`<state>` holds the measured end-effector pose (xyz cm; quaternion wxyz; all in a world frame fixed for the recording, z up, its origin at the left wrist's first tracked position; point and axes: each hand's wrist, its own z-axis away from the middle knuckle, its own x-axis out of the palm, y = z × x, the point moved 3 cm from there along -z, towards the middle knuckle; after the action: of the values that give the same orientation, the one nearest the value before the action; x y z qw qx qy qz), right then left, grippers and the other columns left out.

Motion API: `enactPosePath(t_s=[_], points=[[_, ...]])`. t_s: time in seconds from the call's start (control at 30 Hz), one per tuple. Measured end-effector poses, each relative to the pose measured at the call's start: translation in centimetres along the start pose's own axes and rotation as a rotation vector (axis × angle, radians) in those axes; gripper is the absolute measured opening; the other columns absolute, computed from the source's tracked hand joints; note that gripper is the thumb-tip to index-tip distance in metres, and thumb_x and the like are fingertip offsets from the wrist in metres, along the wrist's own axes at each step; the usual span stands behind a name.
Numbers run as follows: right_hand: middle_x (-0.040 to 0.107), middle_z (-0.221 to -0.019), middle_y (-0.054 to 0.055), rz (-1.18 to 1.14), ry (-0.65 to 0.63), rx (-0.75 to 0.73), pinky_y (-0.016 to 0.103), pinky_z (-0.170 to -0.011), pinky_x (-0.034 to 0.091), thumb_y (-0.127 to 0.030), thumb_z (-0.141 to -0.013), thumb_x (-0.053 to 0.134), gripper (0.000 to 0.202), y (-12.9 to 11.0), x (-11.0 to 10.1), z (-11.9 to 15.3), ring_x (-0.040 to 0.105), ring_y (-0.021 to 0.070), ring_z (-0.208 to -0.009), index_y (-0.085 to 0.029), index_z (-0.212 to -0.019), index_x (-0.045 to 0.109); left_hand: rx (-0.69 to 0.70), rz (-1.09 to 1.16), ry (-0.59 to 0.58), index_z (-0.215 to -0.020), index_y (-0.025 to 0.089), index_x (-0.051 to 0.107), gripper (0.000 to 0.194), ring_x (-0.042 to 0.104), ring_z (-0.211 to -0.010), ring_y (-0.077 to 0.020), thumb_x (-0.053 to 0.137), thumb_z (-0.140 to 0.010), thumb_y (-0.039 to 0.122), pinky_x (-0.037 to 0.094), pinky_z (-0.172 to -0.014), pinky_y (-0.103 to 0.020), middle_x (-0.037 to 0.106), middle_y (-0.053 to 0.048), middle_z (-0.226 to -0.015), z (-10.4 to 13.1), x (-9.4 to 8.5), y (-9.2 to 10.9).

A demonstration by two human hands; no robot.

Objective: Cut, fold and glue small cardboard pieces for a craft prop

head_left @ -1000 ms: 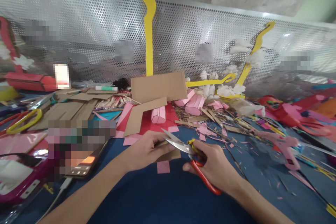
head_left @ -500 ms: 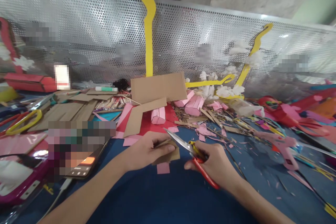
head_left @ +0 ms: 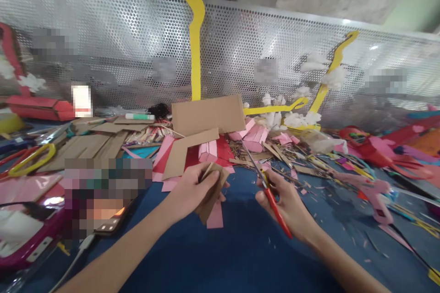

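Note:
My left hand [head_left: 197, 188] is closed on a small folded piece of brown cardboard [head_left: 213, 194], held tilted above the blue table. Just below it a pink paper strip [head_left: 215, 216] shows, its upper part hidden by the cardboard; I cannot tell whether the two are joined. My right hand [head_left: 283, 199] grips scissors [head_left: 271, 197] with red and yellow handles. The blades point up and away, look closed, and are apart from the cardboard. Beyond the hands lie an angled cardboard strip [head_left: 178, 155] and a small pink paper box [head_left: 208, 151] on red paper.
A tall yellow hook shape [head_left: 195, 55] rises behind a cardboard panel [head_left: 208, 116], before a perforated metal screen [head_left: 137, 32]. A pink glue gun [head_left: 374, 194] lies right with its cord. Scraps and sticks litter the table. A phone [head_left: 110, 225] and purple power strip [head_left: 29, 249] are left.
My left hand has turned the cardboard piece more upright. My right hand has drawn the scissors slightly right, away from it, and their blades now point more steeply away.

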<state>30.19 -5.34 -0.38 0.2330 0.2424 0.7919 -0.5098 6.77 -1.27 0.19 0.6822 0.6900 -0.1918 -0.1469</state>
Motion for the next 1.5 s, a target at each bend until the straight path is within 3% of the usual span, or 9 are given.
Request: enactPosePath(t_s=[0.2,0.53,0.7,0.83,0.97,1.13,1.5], points=[[0.054,-0.073,-0.001,0.051,-0.059,0.059,0.027,-0.056,0.037,-0.051,-0.089,0.063,0.031,0.3,0.5,-0.4,0.048,0.0158,-0.064,-0.022,-0.09,0.053,-0.014,0.004,0.016,-0.103,0.014,0.06,0.026,0.072,-0.067,-0.0176,0.055,-0.099,0.04,0.061,-0.062,-0.031,0.072,-0.011,-0.096,-0.1,-0.2,-0.1],[0.041,-0.069,-0.005,0.196,-0.14,0.124,0.026,-0.056,0.031,-0.049,-0.087,0.061,0.034,-0.1,0.6,-0.7,0.037,0.0139,-0.063,-0.023,-0.078,0.042,0.024,-0.07,-0.017,-0.102,0.015,0.061,0.031,0.072,-0.07,-0.0184,0.055,-0.099,0.044,0.058,-0.06,-0.028,0.07,-0.009,-0.093,0.1,-0.4,-0.1],[0.046,-0.072,-0.004,0.226,-0.15,0.086,0.026,-0.058,0.032,-0.039,-0.082,0.069,0.03,-0.6,0.8,-0.5,0.04,0.0144,-0.065,-0.023,-0.08,0.044,0.077,-0.148,-0.093,-0.093,0.016,0.058,0.032,0.06,-0.058,-0.011,0.052,-0.101,0.047,0.044,-0.05,-0.024,0.062,-0.003,-0.077,0.5,0.0,0.6],[0.055,-0.079,-0.002,0.266,-0.152,0.033,0.027,-0.063,0.037,-0.035,-0.08,0.074,0.028,-1.0,0.9,-0.2,0.046,0.0163,-0.07,-0.022,-0.087,0.05,0.174,-0.213,-0.163,-0.089,0.017,0.056,0.03,0.047,-0.054,-0.0083,0.047,-0.104,0.041,0.039,-0.054,-0.027,0.057,0.001,-0.073,1.0,0.5,1.6],[0.06,-0.084,0.0,0.277,-0.159,0.015,0.028,-0.065,0.039,-0.035,-0.079,0.077,0.03,-1.1,0.8,0.0,0.05,0.0178,-0.072,-0.023,-0.093,0.053,0.24,-0.245,-0.18,-0.09,0.017,0.057,0.021,0.046,-0.063,-0.0101,0.047,-0.104,0.029,0.039,-0.063,-0.028,0.056,0.001,-0.076,1.1,0.6,1.9],[0.063,-0.091,0.003,0.286,-0.142,0.007,0.029,-0.068,0.042,-0.035,-0.077,0.079,0.034,-1.3,0.7,0.1,0.055,0.0198,-0.076,-0.023,-0.097,0.054,0.248,-0.291,-0.159,-0.095,0.016,0.063,0.017,0.045,-0.066,-0.0102,0.048,-0.1,0.02,0.039,-0.063,-0.026,0.057,0.001,-0.078,1.0,0.3,1.6],[0.062,-0.079,-0.001,0.289,-0.156,0.015,0.026,-0.06,0.038,-0.038,-0.078,0.079,0.033,-1.2,1.0,0.2,0.051,0.0161,-0.064,-0.024,-0.089,0.051,0.227,-0.272,-0.15,-0.086,0.017,0.066,0.022,0.05,-0.068,-0.0126,0.048,-0.098,0.021,0.051,-0.072,-0.028,0.057,-0.001,-0.075,1.1,0.4,1.9]])
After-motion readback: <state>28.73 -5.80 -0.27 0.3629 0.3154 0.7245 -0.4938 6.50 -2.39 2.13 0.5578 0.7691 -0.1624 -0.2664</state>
